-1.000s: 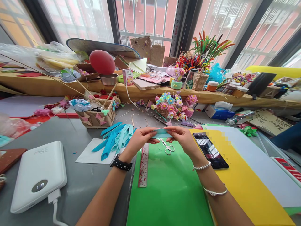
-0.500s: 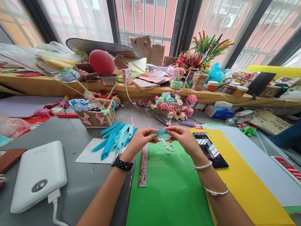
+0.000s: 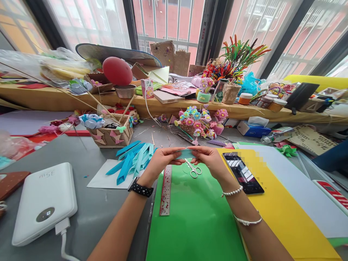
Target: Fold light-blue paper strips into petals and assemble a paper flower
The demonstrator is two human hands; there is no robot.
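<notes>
Head view: I saw the left hand (image 3: 163, 158) and right hand (image 3: 208, 158) pinching a light-blue paper strip (image 3: 185, 154) between them above the green sheet (image 3: 198, 217), hiding its ends; the scissors (image 3: 194, 169) had indistinct tips.

Paper (image 3: 183, 154) between fingers (image 3: 170, 157), ruler (image 3: 165, 192) left, phone (image 3: 243, 174) right

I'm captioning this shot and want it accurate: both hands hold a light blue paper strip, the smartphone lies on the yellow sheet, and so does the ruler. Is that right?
Not quite: the ruler lies on the green sheet, as the head view shows. The left hand and right hand do hold a light blue paper strip, and the smartphone lies on the yellow sheet.
</notes>
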